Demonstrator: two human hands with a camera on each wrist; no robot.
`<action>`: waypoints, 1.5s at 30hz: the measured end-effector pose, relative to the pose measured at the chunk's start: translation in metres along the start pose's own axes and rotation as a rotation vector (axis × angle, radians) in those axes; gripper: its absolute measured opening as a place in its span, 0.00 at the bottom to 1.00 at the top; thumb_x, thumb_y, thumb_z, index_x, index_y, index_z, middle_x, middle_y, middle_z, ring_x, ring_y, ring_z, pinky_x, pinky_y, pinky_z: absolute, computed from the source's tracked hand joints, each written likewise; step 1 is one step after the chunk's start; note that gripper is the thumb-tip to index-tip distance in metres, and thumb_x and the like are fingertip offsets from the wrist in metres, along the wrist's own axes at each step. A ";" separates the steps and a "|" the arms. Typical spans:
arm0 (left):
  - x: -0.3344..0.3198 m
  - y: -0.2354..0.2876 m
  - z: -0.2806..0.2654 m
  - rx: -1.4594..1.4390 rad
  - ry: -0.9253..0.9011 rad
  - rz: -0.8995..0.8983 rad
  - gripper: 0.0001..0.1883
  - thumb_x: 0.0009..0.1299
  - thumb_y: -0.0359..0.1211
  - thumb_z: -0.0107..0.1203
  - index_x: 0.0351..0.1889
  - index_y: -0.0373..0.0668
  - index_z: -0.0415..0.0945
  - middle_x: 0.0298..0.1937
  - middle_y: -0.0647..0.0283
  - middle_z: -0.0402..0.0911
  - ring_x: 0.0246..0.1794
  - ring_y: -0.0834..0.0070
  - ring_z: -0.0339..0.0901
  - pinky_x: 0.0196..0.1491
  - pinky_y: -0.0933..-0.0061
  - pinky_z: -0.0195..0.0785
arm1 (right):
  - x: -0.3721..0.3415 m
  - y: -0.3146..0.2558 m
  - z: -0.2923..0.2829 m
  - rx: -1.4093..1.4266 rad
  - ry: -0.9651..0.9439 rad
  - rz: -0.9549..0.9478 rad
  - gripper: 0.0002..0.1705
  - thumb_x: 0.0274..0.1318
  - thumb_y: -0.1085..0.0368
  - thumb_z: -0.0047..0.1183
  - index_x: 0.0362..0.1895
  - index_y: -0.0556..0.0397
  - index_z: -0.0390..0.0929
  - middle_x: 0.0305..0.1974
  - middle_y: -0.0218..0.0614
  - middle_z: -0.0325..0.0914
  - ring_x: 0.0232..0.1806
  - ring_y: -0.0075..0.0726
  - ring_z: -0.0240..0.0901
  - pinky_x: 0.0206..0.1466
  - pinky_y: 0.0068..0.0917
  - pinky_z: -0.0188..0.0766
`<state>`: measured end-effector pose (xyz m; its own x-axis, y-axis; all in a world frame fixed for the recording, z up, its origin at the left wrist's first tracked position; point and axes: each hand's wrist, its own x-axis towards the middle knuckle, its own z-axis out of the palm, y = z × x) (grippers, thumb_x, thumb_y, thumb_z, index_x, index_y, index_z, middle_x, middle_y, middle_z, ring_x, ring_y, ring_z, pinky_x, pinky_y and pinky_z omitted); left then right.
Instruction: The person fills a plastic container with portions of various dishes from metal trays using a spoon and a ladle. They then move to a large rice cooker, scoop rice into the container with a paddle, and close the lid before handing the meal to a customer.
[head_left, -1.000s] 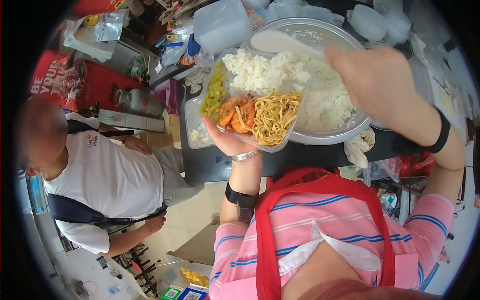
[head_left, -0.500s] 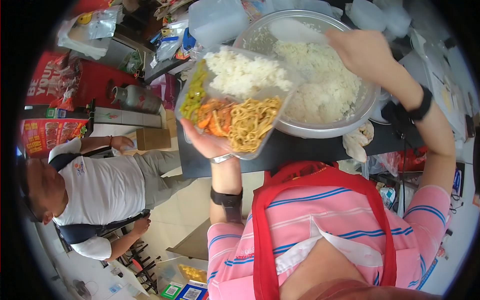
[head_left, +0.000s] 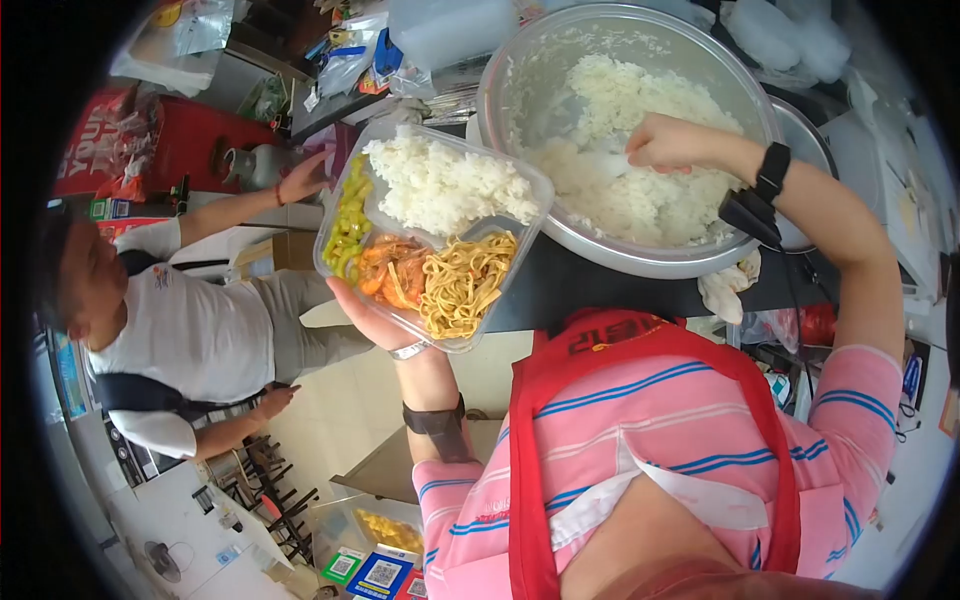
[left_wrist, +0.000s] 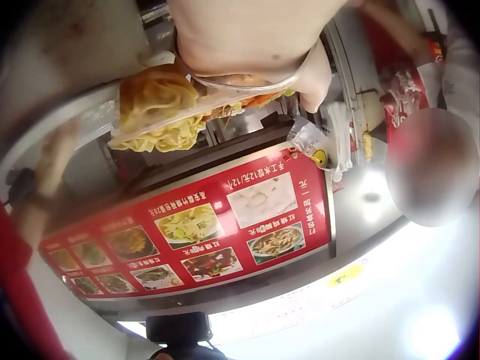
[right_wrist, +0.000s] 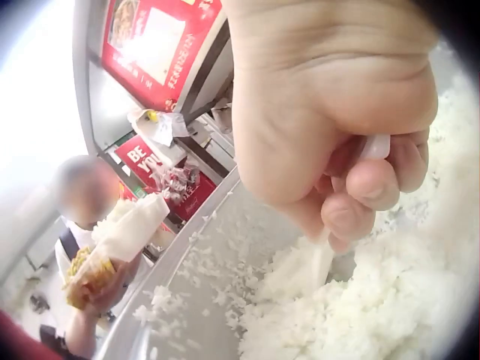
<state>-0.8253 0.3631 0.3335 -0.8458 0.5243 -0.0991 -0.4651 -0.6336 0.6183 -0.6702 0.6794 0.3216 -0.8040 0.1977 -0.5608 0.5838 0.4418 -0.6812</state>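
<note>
My left hand (head_left: pixel 375 322) holds a clear plastic takeout container (head_left: pixel 541 190) from below, its fingers hidden under the base. White rice (head_left: pixel 445 185) fills one side; chopped greens (head_left: pixel 352 215), an orange-red dish (head_left: pixel 392 270) and noodles (head_left: pixel 465 285) fill the other compartments. Over a large metal basin (head_left: pixel 545 50) my right hand (head_left: pixel 665 143) curls round the white handle of a rice paddle (right_wrist: pixel 322 259). Its blade is partly sunk in the basin's rice (right_wrist: pixel 390 322). The container stands left of the basin, overlapping its rim in the head view.
Behind the container lie plastic bags and packets (head_left: pixel 350 55). A crumpled cloth (head_left: pixel 728 287) hangs at the dark counter's front edge (head_left: pixel 580 290). Another person (head_left: pixel 200 325) stands on the left with an arm stretched out. A red menu board (left_wrist: pixel 195 232) shows in the left wrist view.
My left hand and the container have shifted left and away from the basin. My right hand has lowered the paddle from the basin's far side into the rice. The other person has reached an arm forward.
</note>
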 end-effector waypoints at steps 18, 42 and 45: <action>0.006 -0.044 0.044 -0.214 -0.188 -0.320 0.31 0.61 0.56 0.39 0.53 0.43 0.60 0.45 0.56 0.69 0.42 0.59 0.68 0.46 0.57 0.63 | -0.100 -0.074 -0.045 -0.109 0.508 -0.233 0.13 0.50 0.64 0.44 0.39 0.58 0.72 0.12 0.29 0.65 0.10 0.22 0.60 0.11 0.18 0.54; -0.004 -0.046 0.060 -0.294 -0.213 -0.388 0.31 0.62 0.57 0.36 0.50 0.39 0.61 0.42 0.53 0.71 0.40 0.60 0.70 0.44 0.58 0.64 | -0.154 -0.060 0.006 -1.189 0.660 -0.858 0.23 0.36 0.66 0.46 0.45 0.49 0.71 0.15 0.28 0.59 0.15 0.31 0.60 0.19 0.26 0.56; -0.005 -0.044 0.055 -0.233 -0.173 -0.378 0.32 0.62 0.57 0.36 0.49 0.38 0.62 0.40 0.53 0.71 0.40 0.60 0.70 0.43 0.59 0.65 | -0.146 -0.059 -0.004 -0.971 0.823 -0.739 0.21 0.39 0.68 0.46 0.44 0.51 0.70 0.17 0.31 0.65 0.18 0.35 0.64 0.21 0.29 0.59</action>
<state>-0.7859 0.4194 0.3500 -0.5590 0.8173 -0.1398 -0.7949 -0.4801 0.3710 -0.5880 0.6281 0.4458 -0.9098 -0.0451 0.4127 -0.0153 0.9971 0.0752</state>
